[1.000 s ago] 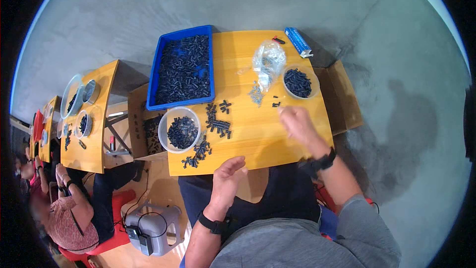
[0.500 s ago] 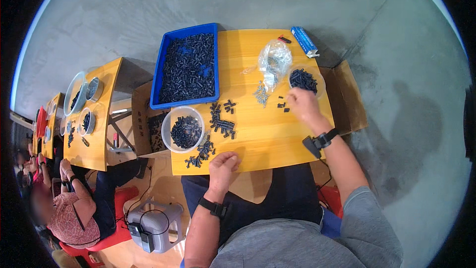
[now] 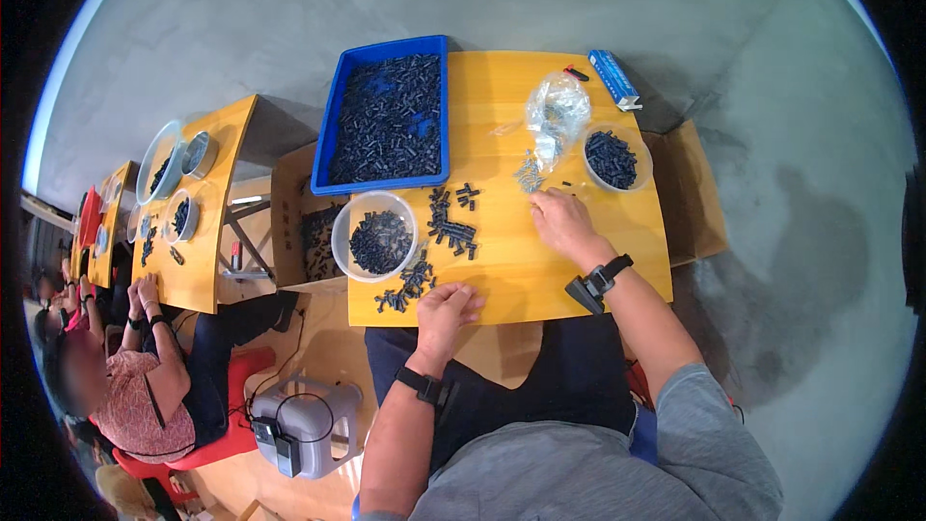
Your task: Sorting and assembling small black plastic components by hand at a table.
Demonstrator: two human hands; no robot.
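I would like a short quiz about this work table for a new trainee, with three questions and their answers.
1. Choose one. The blue tray holds: a) black pieces; b) white cups; c) red caps.
2. True or false: the clear bag lies left of the blue tray.
3. Which hand is nearer to the silver pins?

Key:
1. a.
2. False; the clear bag lies right of it.
3. The right hand.
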